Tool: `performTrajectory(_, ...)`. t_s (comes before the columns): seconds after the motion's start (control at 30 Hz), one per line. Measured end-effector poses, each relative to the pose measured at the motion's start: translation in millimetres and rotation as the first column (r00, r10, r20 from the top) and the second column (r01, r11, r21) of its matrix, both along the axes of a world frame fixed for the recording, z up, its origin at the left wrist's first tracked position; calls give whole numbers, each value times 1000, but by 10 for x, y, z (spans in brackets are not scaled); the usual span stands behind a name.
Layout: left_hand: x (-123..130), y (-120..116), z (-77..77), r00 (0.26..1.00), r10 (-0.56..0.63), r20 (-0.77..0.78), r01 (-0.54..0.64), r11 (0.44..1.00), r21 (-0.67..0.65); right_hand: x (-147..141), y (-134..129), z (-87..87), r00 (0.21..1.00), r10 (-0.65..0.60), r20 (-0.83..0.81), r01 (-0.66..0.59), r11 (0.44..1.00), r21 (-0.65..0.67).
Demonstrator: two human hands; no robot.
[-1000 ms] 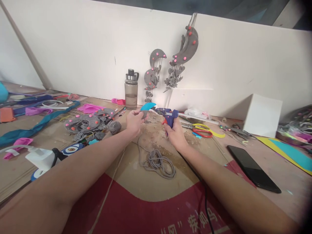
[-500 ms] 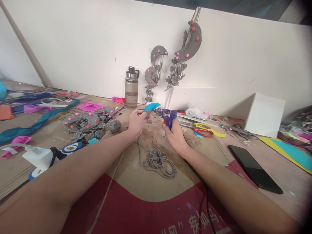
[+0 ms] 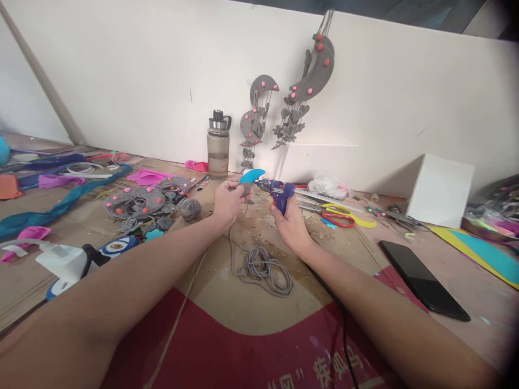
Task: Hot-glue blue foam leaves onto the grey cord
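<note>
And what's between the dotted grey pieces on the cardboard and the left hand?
A ball of grey yarn lies between the dotted grey pieces and the left hand, as the head view shows.

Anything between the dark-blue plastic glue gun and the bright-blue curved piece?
Nothing visible: the dark-blue glue gun in the right hand points at the bright-blue curved piece in the left hand. Can't tell if they touch.
</note>
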State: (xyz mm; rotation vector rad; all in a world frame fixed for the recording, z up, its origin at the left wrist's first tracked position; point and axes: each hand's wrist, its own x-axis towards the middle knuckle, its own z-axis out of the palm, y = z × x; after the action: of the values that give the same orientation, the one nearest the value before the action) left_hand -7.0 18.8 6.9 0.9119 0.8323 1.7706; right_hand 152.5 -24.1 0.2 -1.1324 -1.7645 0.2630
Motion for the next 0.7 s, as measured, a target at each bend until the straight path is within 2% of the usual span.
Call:
performTrajectory(0.27, -26, 46, -35, 998, -26, 56, 26, 1000, -2, 33, 18, -19, 998, -26, -51, 22, 997, -72)
performTrajectory(0.47, -51, 82, -57, 997, 4, 78, -2, 999, -34, 26, 9, -39, 998, -7, -57, 6, 1000, -20)
performTrajectory(0.7, -28, 59, -51, 998, -19, 53, 20, 1000, -19, 2, -30, 7, 999, 2, -36, -3, 999, -32)
